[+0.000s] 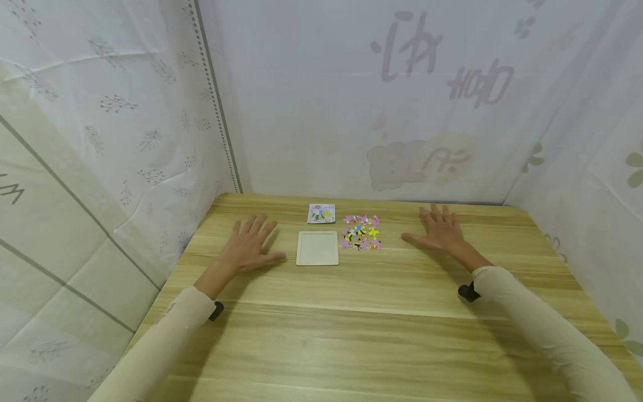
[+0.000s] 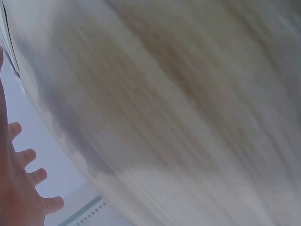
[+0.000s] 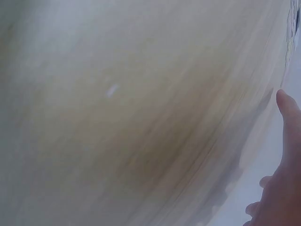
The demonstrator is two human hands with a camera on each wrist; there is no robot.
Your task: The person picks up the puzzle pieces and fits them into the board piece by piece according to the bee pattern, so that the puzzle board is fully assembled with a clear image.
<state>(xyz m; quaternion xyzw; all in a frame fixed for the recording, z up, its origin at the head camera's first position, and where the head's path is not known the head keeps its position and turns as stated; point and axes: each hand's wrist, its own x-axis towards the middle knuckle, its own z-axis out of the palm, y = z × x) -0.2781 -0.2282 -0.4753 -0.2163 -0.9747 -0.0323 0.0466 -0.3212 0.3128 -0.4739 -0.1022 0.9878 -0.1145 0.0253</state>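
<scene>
Near frame centre, a shallow tray (image 1: pixel 317 249) is showing its pale base; puzzle pieces (image 1: pixel 360 230) are lying just right, a picture card (image 1: pixel 321 214) above. Left hand (image 1: pixel 246 245), centre-left, and right hand (image 1: pixel 440 230), centre-right, are showing spread fingers. Upper right, curtain lettering (image 1: pixel 479 85) is appearing faintly.

A pale, rimmed square tray (image 1: pixel 317 249) lies flat; just right of it, loose pink, yellow and black puzzle pieces (image 1: pixel 373 233) spread in rows. A bee-printed card (image 1: pixel 321 213) lies just beyond the tray's far edge.
</scene>
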